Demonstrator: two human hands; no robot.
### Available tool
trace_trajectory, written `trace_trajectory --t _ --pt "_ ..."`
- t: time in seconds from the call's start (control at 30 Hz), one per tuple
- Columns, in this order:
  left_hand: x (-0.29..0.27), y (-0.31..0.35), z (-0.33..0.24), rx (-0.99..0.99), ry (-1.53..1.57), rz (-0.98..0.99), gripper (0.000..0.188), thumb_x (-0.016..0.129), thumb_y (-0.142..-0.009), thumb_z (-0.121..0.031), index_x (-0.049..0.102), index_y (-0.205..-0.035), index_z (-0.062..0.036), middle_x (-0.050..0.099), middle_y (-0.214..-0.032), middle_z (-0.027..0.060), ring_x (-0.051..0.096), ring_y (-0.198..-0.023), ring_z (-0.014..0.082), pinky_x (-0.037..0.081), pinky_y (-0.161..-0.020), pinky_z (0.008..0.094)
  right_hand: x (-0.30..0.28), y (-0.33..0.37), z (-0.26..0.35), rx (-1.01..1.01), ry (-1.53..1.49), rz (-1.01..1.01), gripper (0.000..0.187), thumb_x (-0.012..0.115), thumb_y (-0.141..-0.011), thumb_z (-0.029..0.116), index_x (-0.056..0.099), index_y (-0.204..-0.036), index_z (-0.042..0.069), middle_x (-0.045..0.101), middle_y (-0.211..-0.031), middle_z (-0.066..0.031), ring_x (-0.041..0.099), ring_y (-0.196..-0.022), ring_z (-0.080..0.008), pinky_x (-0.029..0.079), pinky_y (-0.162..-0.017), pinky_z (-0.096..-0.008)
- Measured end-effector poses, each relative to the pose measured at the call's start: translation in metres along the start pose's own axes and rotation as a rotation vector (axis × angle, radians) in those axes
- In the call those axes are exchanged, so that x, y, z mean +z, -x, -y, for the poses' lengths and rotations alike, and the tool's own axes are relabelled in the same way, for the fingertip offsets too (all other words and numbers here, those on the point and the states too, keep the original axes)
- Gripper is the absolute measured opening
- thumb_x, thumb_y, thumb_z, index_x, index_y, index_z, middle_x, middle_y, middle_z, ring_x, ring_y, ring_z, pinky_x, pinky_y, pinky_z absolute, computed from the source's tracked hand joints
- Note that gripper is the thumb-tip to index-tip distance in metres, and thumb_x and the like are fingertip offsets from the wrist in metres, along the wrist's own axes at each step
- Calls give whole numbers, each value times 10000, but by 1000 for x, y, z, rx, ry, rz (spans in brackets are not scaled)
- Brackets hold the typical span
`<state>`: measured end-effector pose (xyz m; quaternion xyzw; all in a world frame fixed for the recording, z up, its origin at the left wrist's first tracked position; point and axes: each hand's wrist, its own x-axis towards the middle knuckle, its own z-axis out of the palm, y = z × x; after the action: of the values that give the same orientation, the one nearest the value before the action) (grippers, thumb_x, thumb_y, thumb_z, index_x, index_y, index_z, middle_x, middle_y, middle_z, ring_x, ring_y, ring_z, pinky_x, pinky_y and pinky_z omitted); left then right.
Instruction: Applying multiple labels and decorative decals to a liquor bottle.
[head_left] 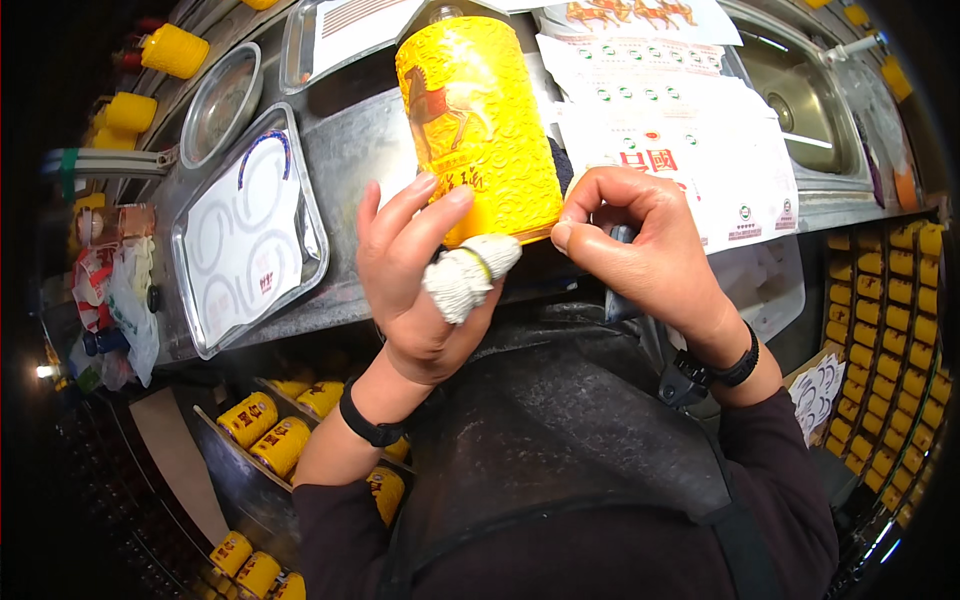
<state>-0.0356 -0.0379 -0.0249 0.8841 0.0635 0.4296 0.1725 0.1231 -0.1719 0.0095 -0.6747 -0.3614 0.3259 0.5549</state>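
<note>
A tall yellow embossed bottle (478, 120), wrapped in a sleeve that bears a red horse figure, is held at the near edge of the steel counter (350, 150), tilted with its neck pointing away. The left hand (415, 275) is laid against its lower left side, fingers stretched long and only lightly curved round the wall, and a white cloth-wrapped thumb (468, 275) is pressed up under the bottle's near end. The right hand (640, 240) is kept just beside the lower right edge, its fingers curled tight in a pinch; whether anything thin is caught between the fingertips cannot be told, since the tips are turned away.

The step in hand is judged to be the fitting or smoothing of the yellow sleeve at the bottle's base. For this to be done well, the bottle should be braced firmly by the left palm so that it is not rolled, and the wrapped thumb should be used as the bearing point. The edge should be worked by the right fingertips in small strokes, with the embossed pattern kept straight.

To the left, a steel tray (245, 235) with a white printed sheet is set on the counter, and a round steel bowl (220, 100) lies beyond it. White label sheets (680, 140) are spread at the right, with a sink (800, 100) farther off. Rows of yellow bottles (890, 320) are stacked at the far right.
</note>
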Motion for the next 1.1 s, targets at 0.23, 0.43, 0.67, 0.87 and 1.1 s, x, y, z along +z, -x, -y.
trace_trajectory --t 0.23,0.43,0.67,0.87,1.1 --pt "20 -10 2 137 100 -37 248 730 -669 -99 673 -909 -86 637 -1142 79 565 -1130 344 417 -960 587 -8 4 -11 139 -13 -34 89 652 -790 82 635 -827 3 631 -778 -8 559 -734 -63 457 -661 -229" --pt "19 8 1 -159 251 -104 439 773 -756 -21 565 -1141 -52 597 -1123 76 565 -1145 328 403 -1046 494 1 7 -9 1 4 18 187 657 -766 101 567 -911 24 599 -847 -29 544 -744 -101 433 -637 -252" --pt "12 18 0 -270 332 -165 461 793 -779 -73 557 -1173 -29 568 -1200 97 540 -1183 322 389 -1070 442 9 0 -3 -256 178 -23 251 713 -764 48 553 -957 24 548 -934 -16 500 -756 -37 407 -592 -181" --pt "7 24 3 -245 240 -170 432 791 -769 -62 588 -1150 -36 578 -1191 99 553 -1166 331 379 -1068 506 24 -11 -6 -458 336 -109 345 757 -737 96 522 -982 33 529 -901 -8 506 -747 -78 417 -600 -220" --pt "3 22 6 -156 154 -101 372 779 -767 -69 621 -1102 -101 594 -1179 101 563 -1146 347 358 -1063 563 19 -9 -6 -275 158 -37 346 734 -745 98 508 -1003 46 506 -935 -9 493 -806 -84 418 -647 -220"
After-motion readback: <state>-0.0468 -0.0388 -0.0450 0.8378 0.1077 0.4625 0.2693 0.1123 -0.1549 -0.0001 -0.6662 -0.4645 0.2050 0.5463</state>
